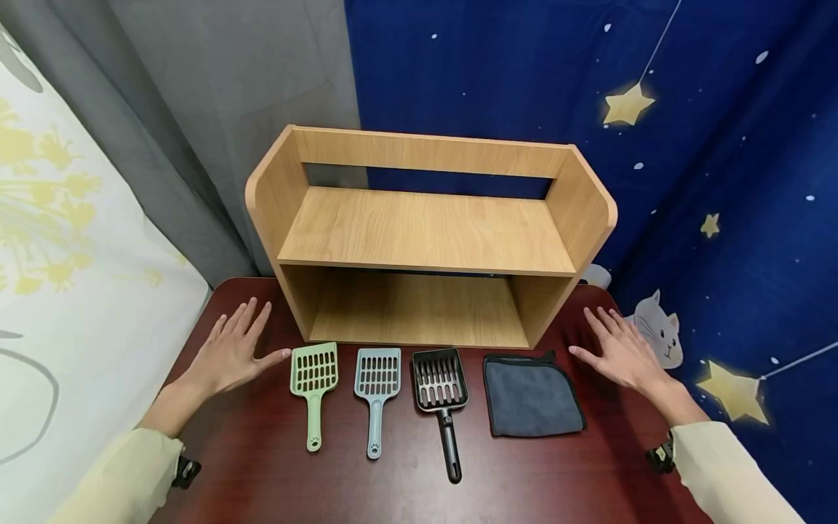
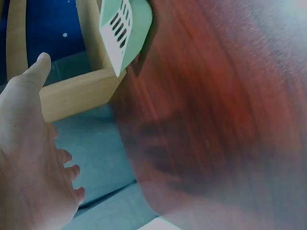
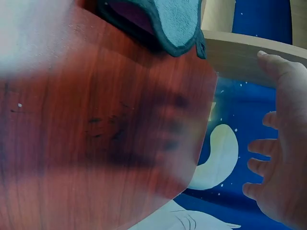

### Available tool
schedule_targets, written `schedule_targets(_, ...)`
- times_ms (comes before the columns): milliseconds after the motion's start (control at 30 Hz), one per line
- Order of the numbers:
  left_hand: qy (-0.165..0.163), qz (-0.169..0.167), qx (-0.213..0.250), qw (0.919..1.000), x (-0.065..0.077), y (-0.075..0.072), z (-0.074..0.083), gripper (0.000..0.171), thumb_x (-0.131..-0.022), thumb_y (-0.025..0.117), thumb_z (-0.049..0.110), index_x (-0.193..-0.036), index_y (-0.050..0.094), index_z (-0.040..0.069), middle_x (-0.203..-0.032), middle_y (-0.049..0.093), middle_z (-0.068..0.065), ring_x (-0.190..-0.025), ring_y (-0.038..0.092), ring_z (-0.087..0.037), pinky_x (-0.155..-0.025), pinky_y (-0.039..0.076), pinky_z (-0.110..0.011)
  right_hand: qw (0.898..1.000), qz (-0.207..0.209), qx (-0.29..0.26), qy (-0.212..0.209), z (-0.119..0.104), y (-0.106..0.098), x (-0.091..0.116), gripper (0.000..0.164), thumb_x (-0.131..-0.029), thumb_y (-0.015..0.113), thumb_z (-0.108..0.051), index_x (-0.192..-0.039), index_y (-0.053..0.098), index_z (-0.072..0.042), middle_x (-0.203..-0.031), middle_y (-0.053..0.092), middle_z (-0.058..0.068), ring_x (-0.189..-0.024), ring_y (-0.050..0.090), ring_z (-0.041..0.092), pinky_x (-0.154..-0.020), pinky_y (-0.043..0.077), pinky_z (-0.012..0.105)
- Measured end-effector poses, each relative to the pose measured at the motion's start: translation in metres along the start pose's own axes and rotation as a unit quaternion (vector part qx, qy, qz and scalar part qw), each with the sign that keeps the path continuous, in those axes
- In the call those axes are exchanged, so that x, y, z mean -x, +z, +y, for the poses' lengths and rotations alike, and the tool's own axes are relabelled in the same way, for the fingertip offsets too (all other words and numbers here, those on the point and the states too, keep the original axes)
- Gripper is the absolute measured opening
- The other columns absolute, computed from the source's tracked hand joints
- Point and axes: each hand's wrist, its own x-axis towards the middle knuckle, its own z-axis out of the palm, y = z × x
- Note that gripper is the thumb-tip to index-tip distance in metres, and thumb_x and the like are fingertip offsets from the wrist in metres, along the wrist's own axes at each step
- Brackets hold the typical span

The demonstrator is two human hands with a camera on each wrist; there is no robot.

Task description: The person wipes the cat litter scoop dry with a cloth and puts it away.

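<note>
My left hand (image 1: 228, 352) is spread with straight fingers over the table's left side, its thumb tip close to a green litter scoop (image 1: 314, 370). To the right of that scoop lie a light blue litter scoop (image 1: 377, 372) and a black litter scoop (image 1: 440, 382) with a long handle. A folded dark grey cloth (image 1: 533, 397) with black edging comes last in the row. Beyond the cloth, my right hand (image 1: 622, 351) is held with fingers extended and nothing in it. In the left wrist view the green scoop (image 2: 127, 36) shows beside the shelf's corner.
A two-tier wooden shelf (image 1: 425, 233) stands at the back of the dark red table (image 1: 366, 495), its front edge just behind the scoops. Grey and blue star-patterned curtains (image 1: 491, 65) hang behind it, and a white patterned cloth (image 1: 78, 291) hangs at the left.
</note>
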Motion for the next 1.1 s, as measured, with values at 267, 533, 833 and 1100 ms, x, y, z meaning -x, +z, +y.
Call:
schedule_targets(267, 0.010, 0.012, 0.010, 0.9998, 0.018, 0.016, 0.009, 0.105, -0.096, 0.066, 0.066, -0.166, 0.025, -0.001, -0.167, 0.022, -0.036, -0.152, 0.027, -0.055, -0.120, 0.020, -0.070, 0.999, 0.027, 0.013, -0.043, -0.003, 0.013, 0.007, 0.089, -0.095, 0.071, -0.056, -0.155, 0.046, 0.005, -0.155, 0.047, 0.034, -0.142, 0.043, 0.054, -0.115, 0.034, 0.068)
schedule_targets(533, 0.014, 0.022, 0.024, 0.9994, 0.038, 0.032, 0.026, 0.107, -0.092, 0.072, 0.064, -0.165, 0.028, -0.002, -0.166, 0.027, -0.036, -0.149, 0.033, -0.055, -0.117, 0.027, -0.071, 0.999, 0.022, -0.022, -0.043, -0.012, 0.031, 0.014, 0.088, -0.093, 0.075, -0.055, -0.156, 0.048, 0.001, -0.152, 0.051, 0.031, -0.138, 0.049, 0.051, -0.104, 0.045, 0.068)
schedule_targets(833, 0.004, 0.064, 0.044, 0.9970, 0.058, 0.045, 0.045, 0.115, -0.082, 0.082, 0.065, -0.160, 0.036, -0.007, -0.161, 0.035, -0.038, -0.145, 0.040, -0.054, -0.113, 0.035, -0.068, 0.993, -0.015, -0.115, -0.035, -0.019, 0.047, 0.016, 0.087, -0.091, 0.081, -0.051, -0.154, 0.050, 0.000, -0.153, 0.052, 0.028, -0.140, 0.047, 0.049, -0.110, 0.040, 0.068)
schedule_targets(1100, -0.057, 0.026, 0.075, 0.9952, 0.072, 0.053, 0.068, 0.121, -0.082, 0.082, 0.067, -0.157, 0.034, -0.015, -0.160, 0.034, -0.040, -0.143, 0.040, -0.058, -0.111, 0.040, -0.068, 0.986, -0.001, -0.155, -0.055, -0.017, 0.066, 0.017, 0.082, -0.089, 0.085, -0.041, -0.152, 0.052, 0.002, -0.148, 0.056, 0.027, -0.137, 0.051, 0.048, -0.109, 0.041, 0.065)
